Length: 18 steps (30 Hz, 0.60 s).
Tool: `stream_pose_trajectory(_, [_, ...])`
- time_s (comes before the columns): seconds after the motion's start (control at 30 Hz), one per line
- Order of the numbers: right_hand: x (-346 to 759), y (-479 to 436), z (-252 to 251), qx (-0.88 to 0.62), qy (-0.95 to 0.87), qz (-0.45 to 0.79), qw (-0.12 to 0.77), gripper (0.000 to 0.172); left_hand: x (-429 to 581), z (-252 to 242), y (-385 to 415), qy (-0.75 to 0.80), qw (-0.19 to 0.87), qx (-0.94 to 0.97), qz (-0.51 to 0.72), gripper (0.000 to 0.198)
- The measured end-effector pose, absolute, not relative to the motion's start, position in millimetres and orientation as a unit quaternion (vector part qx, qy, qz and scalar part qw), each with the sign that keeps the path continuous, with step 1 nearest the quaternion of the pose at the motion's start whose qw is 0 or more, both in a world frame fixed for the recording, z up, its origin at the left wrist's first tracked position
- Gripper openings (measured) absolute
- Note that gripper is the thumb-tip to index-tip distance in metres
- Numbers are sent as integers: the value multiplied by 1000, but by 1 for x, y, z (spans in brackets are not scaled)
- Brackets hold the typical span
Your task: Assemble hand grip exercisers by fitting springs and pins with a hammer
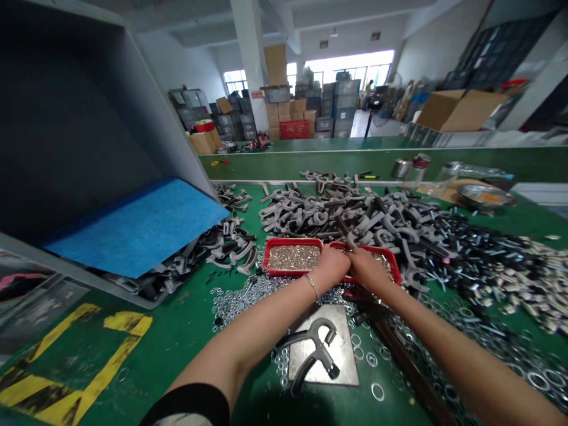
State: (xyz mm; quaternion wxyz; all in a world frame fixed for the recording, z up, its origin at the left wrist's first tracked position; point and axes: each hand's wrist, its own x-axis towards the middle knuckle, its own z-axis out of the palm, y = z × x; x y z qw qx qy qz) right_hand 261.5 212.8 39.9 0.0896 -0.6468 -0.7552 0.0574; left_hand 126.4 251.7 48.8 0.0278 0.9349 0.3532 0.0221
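Note:
My left hand (pixel 333 264) is closed in a fist above the inner ends of two red trays. Close against it, my right hand (pixel 367 267) is bent over the right red tray (pixel 394 261), its fingers curled. What the fingertips hold is hidden; a curved grey part (pixel 351 241) shows just beyond them. Small shiny metal pieces fill the left red tray (pixel 265 260). Nearer me, a grey-and-black hand grip exerciser (pixel 318 346) with a coil spring and a knob lies on a square metal plate (pixel 346 368).
Grey handle parts (pixel 293 210) are heaped behind the trays. Metal rings and washers (pixel 242 305) spread around them. Black parts with bolts (pixel 461 248) and cream pieces (pixel 541 275) lie to the right. A grey bin (pixel 155 77) with a blue sheet (pixel 137 228) stands left. A dark bar (pixel 406 361) lies under my right forearm.

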Motion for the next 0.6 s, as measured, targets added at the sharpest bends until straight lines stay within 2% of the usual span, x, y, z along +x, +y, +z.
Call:
stream_pose_trajectory(0.2, [261,208,42,-669,-719,78,172,11,120,54,249,390,9,921,11,21])
stream_pose_trajectory(0.33, [267,184,55,-703,-652,113,261,22,116,58,246,388,26,921,36,17])
stream_pose_trajectory(0.47, [262,122,59,-663,-644,237,298,32,114,59,244,395,60,915,49,15])
stream_pose_trajectory(0.6, [241,63,41,-606,-651,352,293,31,110,57,240,421,96,896,98,16])
